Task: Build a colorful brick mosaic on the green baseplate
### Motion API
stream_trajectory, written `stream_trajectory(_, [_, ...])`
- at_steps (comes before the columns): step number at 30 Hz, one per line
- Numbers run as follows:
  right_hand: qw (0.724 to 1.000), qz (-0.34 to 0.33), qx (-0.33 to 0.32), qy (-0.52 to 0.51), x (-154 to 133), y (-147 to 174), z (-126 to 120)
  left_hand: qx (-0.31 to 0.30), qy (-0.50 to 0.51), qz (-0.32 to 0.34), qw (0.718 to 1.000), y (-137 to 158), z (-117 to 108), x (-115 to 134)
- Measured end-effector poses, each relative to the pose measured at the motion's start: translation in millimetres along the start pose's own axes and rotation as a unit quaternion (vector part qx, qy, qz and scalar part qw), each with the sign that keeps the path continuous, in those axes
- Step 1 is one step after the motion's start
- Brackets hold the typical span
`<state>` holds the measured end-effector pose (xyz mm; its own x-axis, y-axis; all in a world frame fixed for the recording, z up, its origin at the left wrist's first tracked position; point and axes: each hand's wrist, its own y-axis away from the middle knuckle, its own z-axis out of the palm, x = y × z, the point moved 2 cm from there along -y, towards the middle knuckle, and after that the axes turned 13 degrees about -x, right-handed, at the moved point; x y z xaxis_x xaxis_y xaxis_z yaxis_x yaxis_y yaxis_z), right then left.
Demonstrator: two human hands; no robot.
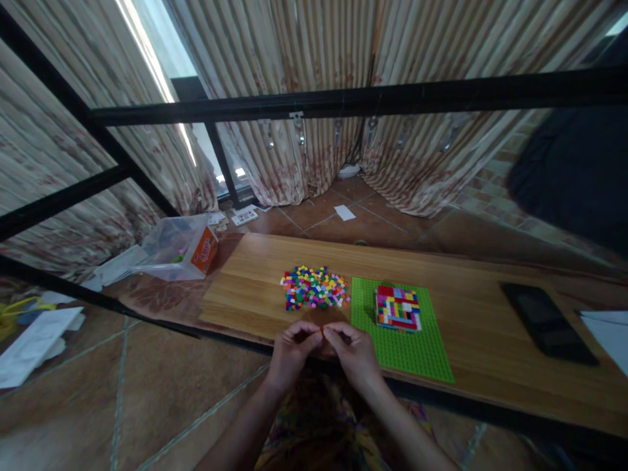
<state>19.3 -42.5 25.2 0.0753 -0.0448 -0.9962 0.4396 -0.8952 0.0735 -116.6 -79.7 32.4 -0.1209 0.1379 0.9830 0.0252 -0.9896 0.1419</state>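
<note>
My left hand (294, 347) and my right hand (352, 347) meet at the table's front edge, fingertips pinched together. Between them shows a tiny orange piece (322, 332), mostly hidden by the fingers; it looks like a small building brick. Just beyond the hands lies a loose heap of small multicoloured building bricks (314, 288). To the right is a green studded baseplate (407, 356). A low, roughly square block built of coloured bricks (398, 307) stands on its upper part, beside my right hand and apart from it.
The bricks lie on a long wooden table (250, 275). A black phone-like slab (547, 324) rests at the right, near white paper (606, 337). Past the left end sits a clear plastic bin (169, 245) with an orange label. A black metal bar (343, 101) crosses before the curtains.
</note>
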Motion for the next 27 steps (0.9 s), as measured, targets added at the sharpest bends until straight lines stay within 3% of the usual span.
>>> stream_trajectory(3, [0.972, -0.073, 0.003, 0.225, -2, -20, -9, 0.064, -0.184, 0.068, 0.979, -13, -12, 1])
stream_trajectory(6, [0.926, -0.096, -0.009, 0.364, 1, -38, -12, 0.055, -0.348, 0.126, 0.927, -28, -17, 2])
stream_trajectory(10, [0.898, -0.103, 0.021, 0.427, 7, -49, -15, 0.059, -0.473, 0.185, 0.859, -42, -16, -6])
stream_trajectory(13, [0.896, -0.101, 0.061, 0.428, 8, -52, -25, 0.069, -0.498, 0.226, 0.834, -44, -14, -15])
stream_trajectory(17, [0.874, -0.056, 0.111, 0.47, 7, -63, -41, 0.071, -0.496, 0.248, 0.829, -41, -14, -18])
stream_trajectory(21, [0.851, -0.018, 0.102, 0.514, 7, -76, -43, 0.061, -0.483, 0.243, 0.839, -39, -14, -17])
stream_trajectory(24, [0.85, -0.005, 0.089, 0.52, 6, -78, -39, 0.058, -0.478, 0.239, 0.843, -39, -15, -17])
stream_trajectory(27, [0.865, 0.0, 0.074, 0.496, 4, -75, -34, 0.053, -0.477, 0.242, 0.844, -39, -15, -18])
